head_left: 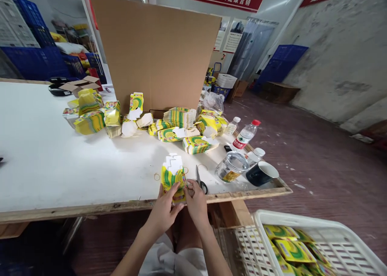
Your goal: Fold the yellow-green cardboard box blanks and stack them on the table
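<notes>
Both my hands hold a stack of flat yellow-and-green cartons [172, 175] at the table's near edge, their white flaps pointing up. My left hand [165, 209] grips the stack from the left and below, fingers curled round it. My right hand [196, 201] pinches its right side. A rubber band [157, 176] lies on the white table [45, 163] just left of the stack. Scissors [200, 181] lie right beside my right hand. More stacks of the same cartons [175, 124] are heaped further back, in front of an upright brown cardboard sheet [157, 50].
At the table's right corner stand a glass jar [231, 167], a dark mug [261, 174] and water bottles [245, 135]. A white plastic crate [332, 235] with finished cartons sits low at the right. Blue crates [33, 58] line the back left wall.
</notes>
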`<state>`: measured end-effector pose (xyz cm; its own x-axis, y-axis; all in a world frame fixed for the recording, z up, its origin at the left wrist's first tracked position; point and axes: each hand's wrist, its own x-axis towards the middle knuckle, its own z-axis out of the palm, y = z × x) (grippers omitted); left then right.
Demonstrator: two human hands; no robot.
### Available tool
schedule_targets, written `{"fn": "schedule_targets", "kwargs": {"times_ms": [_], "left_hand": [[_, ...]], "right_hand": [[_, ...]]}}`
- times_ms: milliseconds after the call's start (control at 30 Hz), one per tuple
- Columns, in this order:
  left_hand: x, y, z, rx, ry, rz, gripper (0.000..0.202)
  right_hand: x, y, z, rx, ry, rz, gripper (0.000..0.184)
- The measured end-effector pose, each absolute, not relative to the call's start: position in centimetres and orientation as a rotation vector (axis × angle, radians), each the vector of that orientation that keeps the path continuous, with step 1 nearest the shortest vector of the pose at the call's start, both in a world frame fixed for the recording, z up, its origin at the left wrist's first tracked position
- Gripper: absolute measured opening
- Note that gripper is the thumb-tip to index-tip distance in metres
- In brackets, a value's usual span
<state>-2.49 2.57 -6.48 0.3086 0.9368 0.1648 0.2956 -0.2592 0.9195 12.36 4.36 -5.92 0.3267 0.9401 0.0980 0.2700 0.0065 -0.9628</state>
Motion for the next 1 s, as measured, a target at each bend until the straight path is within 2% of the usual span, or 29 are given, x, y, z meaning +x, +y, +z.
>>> {"fn": "schedule_targets", "kwargs": {"times_ms": [100, 200, 267, 400, 567, 1000], "left_hand": [[-3.0, 2.6, -6.3, 1.595, 1.181, 1.113, 0.055], [-2.6, 2.6, -5.6, 1.179, 1.124, 1.324, 0.06], [-1.9, 2.4, -4.9, 0.894, 0.93, 1.288, 0.059], [-1.1, 1.8, -3.4, 0.577, 0.62, 1.121, 0.043], [-1.5, 1.6, -2.5, 0.55, 0.541, 1.128, 0.033], [-0.7, 1.3, -3.3, 0.761, 0.885, 1.193, 0.04]], "right_hand": [[12.5, 4.4, -5.8, -1.424, -1.039, 0.868, 0.036], [13.5, 2.8, -5.2, -1.348, -0.926, 0.968, 0.041], [13.7, 1.5, -4.8, -1.291, -0.879, 1.051, 0.041], [13.0, -0.2, -4.0, -1.199, -0.826, 1.172, 0.038], [12.3, -0.7, -2.9, -1.151, -0.834, 1.22, 0.032], [12.4, -1.7, -3.5, -1.328, -1.098, 1.106, 0.03]]}}
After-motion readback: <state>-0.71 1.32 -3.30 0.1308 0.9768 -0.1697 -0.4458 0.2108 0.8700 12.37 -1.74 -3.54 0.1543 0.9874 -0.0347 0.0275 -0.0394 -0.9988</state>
